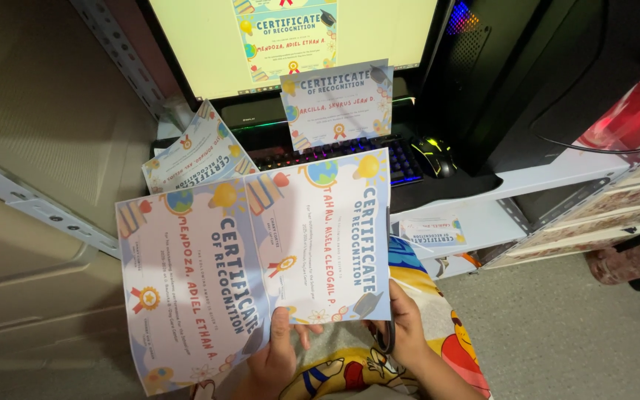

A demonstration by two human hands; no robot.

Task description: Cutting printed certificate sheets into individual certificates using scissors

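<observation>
Nearest, the left hand (279, 355) pinches the bottom edge of a printed sheet (253, 259) bearing two certificates side by side. The right hand (401, 326) seems closed on scissors (388, 296) at the sheet's right edge, though they are mostly hidden. Thin paper, light and floppy; best held near an edge. Beyond lie cut certificates (338, 104) on the keyboard (398, 159).

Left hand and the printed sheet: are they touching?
Touching. The head view shows the left hand with its thumb pressed flat over the bottom edge of the printed sheet, pinching it up in front of the keyboard.
</observation>
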